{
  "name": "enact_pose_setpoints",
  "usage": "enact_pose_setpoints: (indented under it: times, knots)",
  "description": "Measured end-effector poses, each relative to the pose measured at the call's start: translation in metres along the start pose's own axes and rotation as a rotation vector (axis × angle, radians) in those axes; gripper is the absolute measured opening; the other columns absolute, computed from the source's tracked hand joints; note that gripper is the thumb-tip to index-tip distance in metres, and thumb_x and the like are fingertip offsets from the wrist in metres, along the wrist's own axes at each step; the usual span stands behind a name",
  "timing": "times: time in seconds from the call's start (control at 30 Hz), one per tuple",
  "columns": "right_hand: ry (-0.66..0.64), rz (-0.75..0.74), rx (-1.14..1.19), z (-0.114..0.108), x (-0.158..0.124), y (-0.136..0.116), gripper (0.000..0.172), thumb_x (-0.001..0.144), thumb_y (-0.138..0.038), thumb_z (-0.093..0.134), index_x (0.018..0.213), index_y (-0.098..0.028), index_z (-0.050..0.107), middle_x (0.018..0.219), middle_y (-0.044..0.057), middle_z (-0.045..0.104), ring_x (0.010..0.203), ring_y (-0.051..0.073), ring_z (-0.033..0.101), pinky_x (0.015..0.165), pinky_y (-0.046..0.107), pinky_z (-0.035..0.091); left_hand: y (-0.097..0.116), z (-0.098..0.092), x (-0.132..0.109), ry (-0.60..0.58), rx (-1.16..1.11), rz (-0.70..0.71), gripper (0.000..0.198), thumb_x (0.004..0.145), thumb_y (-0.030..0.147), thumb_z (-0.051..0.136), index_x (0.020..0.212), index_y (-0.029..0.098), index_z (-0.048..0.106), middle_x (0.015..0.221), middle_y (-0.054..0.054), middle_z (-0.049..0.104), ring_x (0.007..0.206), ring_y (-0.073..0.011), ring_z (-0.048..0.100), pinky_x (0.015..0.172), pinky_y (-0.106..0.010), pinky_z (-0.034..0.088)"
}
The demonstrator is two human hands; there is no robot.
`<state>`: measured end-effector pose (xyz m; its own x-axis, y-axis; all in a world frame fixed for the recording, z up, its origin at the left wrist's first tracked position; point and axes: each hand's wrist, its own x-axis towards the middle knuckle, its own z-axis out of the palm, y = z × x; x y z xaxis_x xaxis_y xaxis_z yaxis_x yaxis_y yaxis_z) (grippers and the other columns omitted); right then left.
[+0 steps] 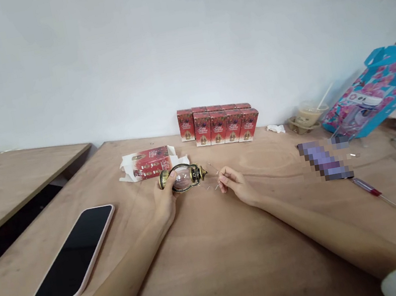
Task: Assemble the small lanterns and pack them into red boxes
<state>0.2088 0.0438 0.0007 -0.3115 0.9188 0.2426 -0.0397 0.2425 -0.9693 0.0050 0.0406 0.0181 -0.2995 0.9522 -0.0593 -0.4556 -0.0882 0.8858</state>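
Observation:
My left hand (165, 200) grips a small lantern (184, 177) with a clear glass body and gold-and-black ends, lying on its side on the wooden table (218, 262). My right hand (236, 185) rests just right of the lantern's top end, its fingers pinched together near thin wire pieces (212, 186); what they hold is too small to name. An opened red carton (149, 163) lies flat right behind the lantern.
Several red boxes (219, 124) stand in a row by the wall. A pink-cased phone (74, 254) lies face up at the left. A red-handled screwdriver (387, 199), a cup with a straw (307, 116) and a blue gift bag (375, 91) are at the right.

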Motion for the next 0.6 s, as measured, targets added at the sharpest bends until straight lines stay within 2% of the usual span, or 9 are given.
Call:
enact_pose_setpoints:
  times: [0.23, 0.47, 0.6]
  knots:
    - [0.018, 0.006, -0.051, 0.0012, 0.0012, 0.0025, 0.044, 0.078, -0.065, 0.053, 0.075, -0.022, 0.044, 0.063, -0.004, 0.052, 0.053, 0.01, 0.049, 0.054, 0.025, 0.04, 0.0026, 0.0005, -0.0001, -0.028, -0.037, -0.019, 0.038, 0.06, 0.038, 0.076, 0.086, 0.015, 0.06, 0.078, -0.002, 0.067, 0.08, -0.0201, 0.067, 0.072, -0.033, 0.058]
    - [0.014, -0.049, -0.224, 0.005, -0.004, 0.0026, 0.036, 0.088, -0.058, 0.042, 0.08, -0.023, 0.043, 0.063, -0.004, 0.051, 0.057, 0.012, 0.051, 0.062, 0.028, 0.043, 0.0062, -0.0014, 0.0008, -0.141, -0.078, -0.228, 0.025, 0.071, 0.035, 0.068, 0.087, 0.015, 0.065, 0.086, -0.006, 0.07, 0.08, -0.0204, 0.068, 0.066, -0.03, 0.059]
    - [0.093, -0.093, -0.18, 0.0056, -0.0044, 0.0018, 0.031, 0.089, -0.053, 0.044, 0.082, -0.023, 0.043, 0.07, -0.003, 0.051, 0.061, 0.012, 0.052, 0.062, 0.027, 0.044, 0.0037, -0.0002, -0.0019, -0.165, -0.041, -0.243, 0.024, 0.07, 0.032, 0.069, 0.086, 0.014, 0.065, 0.082, -0.006, 0.071, 0.076, -0.0199, 0.068, 0.064, -0.031, 0.06]
